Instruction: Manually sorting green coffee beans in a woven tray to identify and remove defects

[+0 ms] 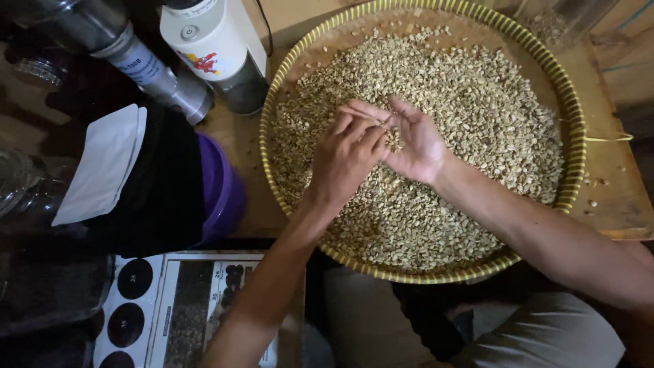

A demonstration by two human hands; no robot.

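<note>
**Both hands over a tray of pale beans**

A round woven tray [575,129] with a yellow-striped rim lies on a wooden bench [613,197], filling most of its right part and overhanging the near edge. Pale beans [477,116] cover the tray, thinner toward its far rim.

The right hand [415,146] is held palm up near the tray's middle, fingers spread apart, with a few beans lying in the palm. The left hand [344,160] lies just beside it, touching it, fingertips drawn together over that palm; whether they pinch a bean cannot be told.

At the bench's far left corner stand a white cylinder [204,41] and a metal tube [146,71]. Nearer, left of the tray, is a purple tub [221,191], with a white envelope [105,163] on dark cloth beside it.
</note>
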